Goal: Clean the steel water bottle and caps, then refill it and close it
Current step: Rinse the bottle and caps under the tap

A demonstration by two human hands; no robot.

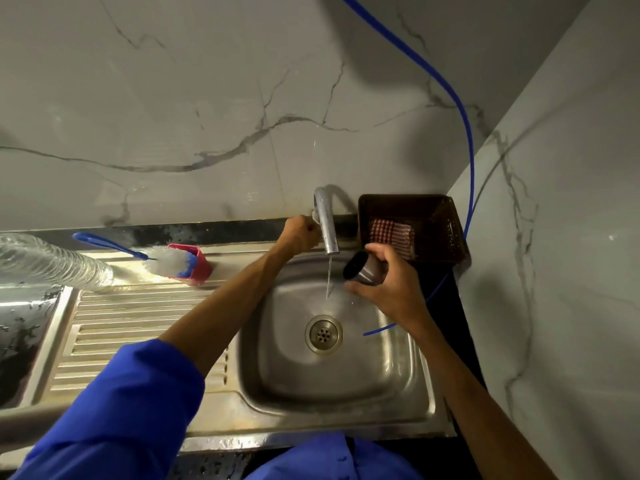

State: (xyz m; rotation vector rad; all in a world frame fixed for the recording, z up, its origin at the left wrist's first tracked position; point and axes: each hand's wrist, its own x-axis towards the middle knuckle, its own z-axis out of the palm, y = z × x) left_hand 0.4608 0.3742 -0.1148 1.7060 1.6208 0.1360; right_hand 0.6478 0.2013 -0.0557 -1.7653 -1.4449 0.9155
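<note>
The dark cap (363, 270) lay tilted in the right hand (388, 282), fingers curled round it, just beside a thin stream of water (329, 275) over the sink (408, 368). The left hand (299, 233) gripped the handle behind the tap (327, 223). A brush (169, 259) rested on the drainboard.

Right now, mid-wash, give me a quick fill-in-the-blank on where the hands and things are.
1. The left hand grips the ____ handle.
2. The right hand holds the dark cap just ____ of the water stream.
3. The bottle brush rests in a ____ holder.
4. The checkered cloth lies in the ____ basket.

Missing: tap; right; pink; brown
</note>
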